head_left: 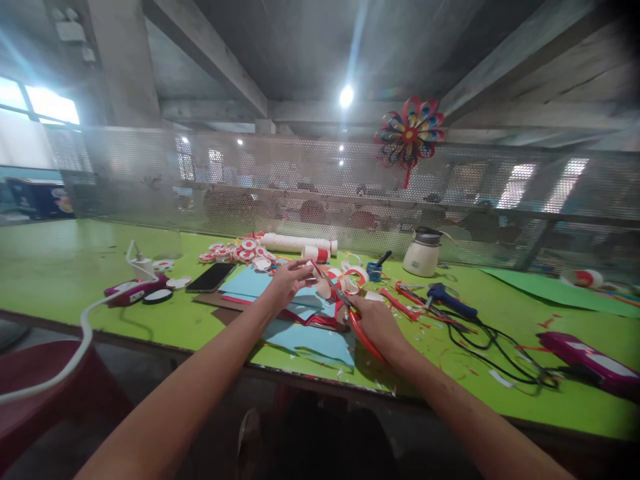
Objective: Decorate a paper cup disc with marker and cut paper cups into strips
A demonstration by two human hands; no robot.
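My left hand pinches a small red-and-white paper piece between thumb and fingers. My right hand is closed around the red handles of a pair of scissors, whose blades point up and left toward that piece. Under both hands lie light blue paper sheets with red edges showing beneath. Curled red-and-white paper rings sit just beyond the scissors. A heap of red-and-white discs is behind my left hand.
A phone and purple power strip lie left. Behind are a white tube, blue pot and cream jug. To the right are a blue glue gun with black cable, green paper and another purple strip.
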